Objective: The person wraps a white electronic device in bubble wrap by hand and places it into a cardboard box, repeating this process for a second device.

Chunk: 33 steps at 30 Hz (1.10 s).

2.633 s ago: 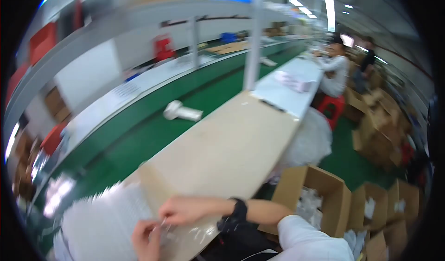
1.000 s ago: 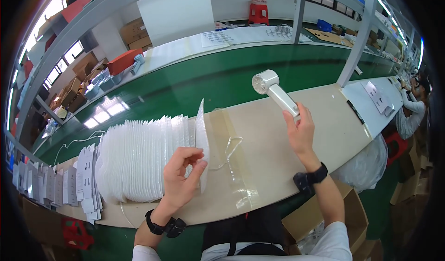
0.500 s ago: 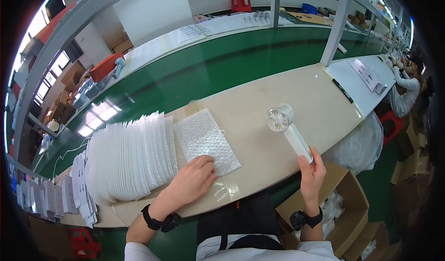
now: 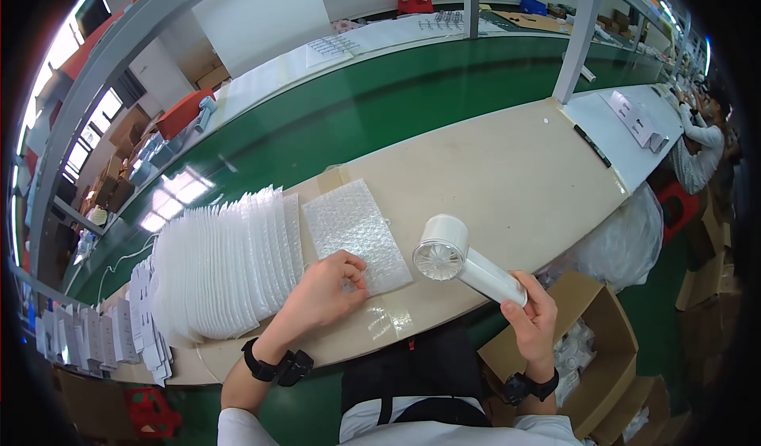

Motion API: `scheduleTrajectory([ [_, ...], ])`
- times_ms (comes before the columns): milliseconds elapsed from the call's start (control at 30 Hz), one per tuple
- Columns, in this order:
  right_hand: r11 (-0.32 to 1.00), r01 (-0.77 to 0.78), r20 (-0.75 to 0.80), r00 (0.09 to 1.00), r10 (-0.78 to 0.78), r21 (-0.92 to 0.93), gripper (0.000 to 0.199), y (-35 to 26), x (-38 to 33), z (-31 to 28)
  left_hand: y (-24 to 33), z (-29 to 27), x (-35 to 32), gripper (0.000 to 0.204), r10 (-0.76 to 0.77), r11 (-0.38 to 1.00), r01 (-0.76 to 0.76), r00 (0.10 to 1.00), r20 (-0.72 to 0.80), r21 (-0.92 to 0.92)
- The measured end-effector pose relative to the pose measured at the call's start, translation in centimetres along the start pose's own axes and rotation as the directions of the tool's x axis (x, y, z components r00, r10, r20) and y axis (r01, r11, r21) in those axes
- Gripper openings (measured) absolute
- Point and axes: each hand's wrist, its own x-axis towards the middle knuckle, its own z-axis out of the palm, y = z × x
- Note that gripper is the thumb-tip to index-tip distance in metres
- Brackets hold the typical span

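Note:
My right hand [image 4: 536,319] is closed around the handle of a small white handheld fan [image 4: 444,244]. The fan's round head, with a clear ribbed face, tilts to the left above the table. My left hand [image 4: 331,287] has its fingers curled at the near edge of a flat bubble-wrap bag [image 4: 357,224], pinching it there. That bag lies on the beige tabletop [image 4: 483,176]. Beside my left forearm stands a long row of upright bubble-wrap bags [image 4: 222,267], packed close together.
Folded white cartons [image 4: 147,319] stand past the bags at the left. An open cardboard box [image 4: 598,327] with plastic-wrapped items sits low at my right, below a clear plastic sack [image 4: 626,236]. A black pen [image 4: 592,145] lies near a grey post [image 4: 579,49]. A co-worker [image 4: 701,141] sits far right.
The fan has come left and nearer to me, its head dropping toward the bubble-wrap bag. My left hand has shifted slightly, its fingers more curled at the bag's edge.

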Motion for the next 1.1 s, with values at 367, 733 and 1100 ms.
scheduleTrajectory([
  [367,0.992,-0.039,0.018,0.999,0.037,0.117,0.044,-0.6,-0.8,0.4,-2.6,0.0,0.3,0.013,0.035,0.968,-0.027,0.999,0.031,-0.250],
  [733,0.919,0.156,0.226,0.971,-0.076,-0.361,0.046,-1.7,-0.2,3.4,-2.8,1.8,-0.3,0.007,-0.035,0.887,-0.023,0.993,-0.116,-0.461],
  [1100,0.749,0.356,0.175,0.934,-0.313,-0.559,0.047,-0.9,-0.1,5.4,-2.8,1.3,-0.5,0.006,0.036,0.784,-0.029,0.999,-0.002,-0.620],
])
